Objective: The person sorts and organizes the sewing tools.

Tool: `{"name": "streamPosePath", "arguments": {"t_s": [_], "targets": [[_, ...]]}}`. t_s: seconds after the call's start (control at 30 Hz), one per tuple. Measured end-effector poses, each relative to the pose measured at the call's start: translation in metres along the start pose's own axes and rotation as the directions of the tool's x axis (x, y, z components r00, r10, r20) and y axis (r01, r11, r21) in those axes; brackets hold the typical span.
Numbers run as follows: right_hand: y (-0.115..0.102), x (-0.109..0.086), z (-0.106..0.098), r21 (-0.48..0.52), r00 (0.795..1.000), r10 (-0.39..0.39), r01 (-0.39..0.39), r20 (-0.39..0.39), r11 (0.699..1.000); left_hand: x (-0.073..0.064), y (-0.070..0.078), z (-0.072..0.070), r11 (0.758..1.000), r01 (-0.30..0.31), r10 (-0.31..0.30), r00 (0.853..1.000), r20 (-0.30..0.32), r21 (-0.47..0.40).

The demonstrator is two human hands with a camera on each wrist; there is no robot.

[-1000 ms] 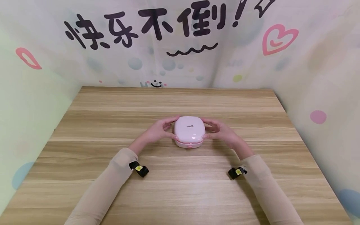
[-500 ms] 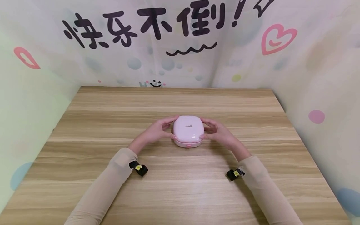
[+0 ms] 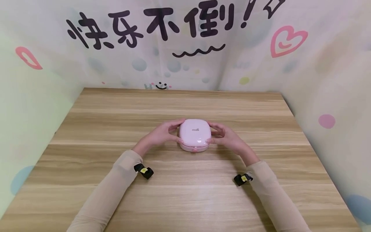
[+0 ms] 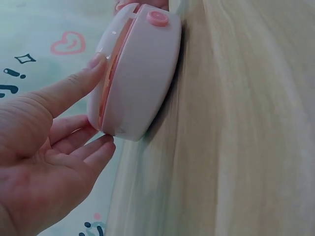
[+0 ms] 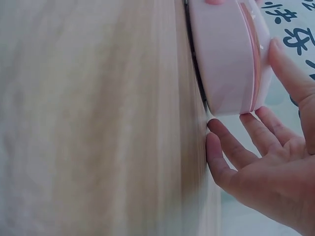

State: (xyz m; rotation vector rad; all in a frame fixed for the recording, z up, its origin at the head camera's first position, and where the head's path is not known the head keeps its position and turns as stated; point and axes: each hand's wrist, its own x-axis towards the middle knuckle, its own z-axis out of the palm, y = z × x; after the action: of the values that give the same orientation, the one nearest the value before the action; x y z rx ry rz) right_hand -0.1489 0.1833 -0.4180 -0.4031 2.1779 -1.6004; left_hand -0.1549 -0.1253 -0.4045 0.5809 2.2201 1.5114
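A pale pink rounded-square case [image 3: 195, 132] with a glossy lid sits flat on the table, its small print on top unreadable. Both hands hold it from opposite sides. The left hand [image 3: 162, 133] has its thumb on the lid's front corner and its fingers at the side and back. Mirroring it, the right hand [image 3: 229, 137] puts its thumb on the other front corner. In the left wrist view, a round pink button [image 4: 158, 18] marks the base's front, and an orange-pink strip [image 4: 112, 69] runs along the seam. In the right wrist view, two lower fingers hang near the tabletop.
The wood-grain table [image 3: 185, 193] spreads around the case. A printed cloth backdrop [image 3: 116, 71] stands along its back and sides. Each sleeve carries a small black wrist camera, one on the left [image 3: 144, 171] and one on the right [image 3: 243, 179].
Both hands stay at the case's sides, and the case keeps its place. The reddish line along its front seam shows less than it did a second ago.
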Motion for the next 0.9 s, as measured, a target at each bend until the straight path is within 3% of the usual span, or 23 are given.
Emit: {"name": "streamPosePath", "arguments": {"t_s": [0.27,0.63,0.9], "targets": [[-0.001,-0.001,-0.001,-0.038,1.0,-0.011,0.01,-0.004,0.999,-0.001,0.0,0.002,0.995,0.022,-0.02,1.0,0.02,-0.095],[-0.004,0.0,0.005,-0.109,0.999,-0.027,0.022,-0.047,0.994,0.001,0.0,0.015,0.999,-0.013,0.017,0.995,-0.097,0.039],[-0.005,0.001,0.006,-0.116,0.998,-0.023,0.016,-0.054,0.993,0.003,0.001,0.014,0.997,0.027,-0.02,0.995,-0.097,0.078]]}}
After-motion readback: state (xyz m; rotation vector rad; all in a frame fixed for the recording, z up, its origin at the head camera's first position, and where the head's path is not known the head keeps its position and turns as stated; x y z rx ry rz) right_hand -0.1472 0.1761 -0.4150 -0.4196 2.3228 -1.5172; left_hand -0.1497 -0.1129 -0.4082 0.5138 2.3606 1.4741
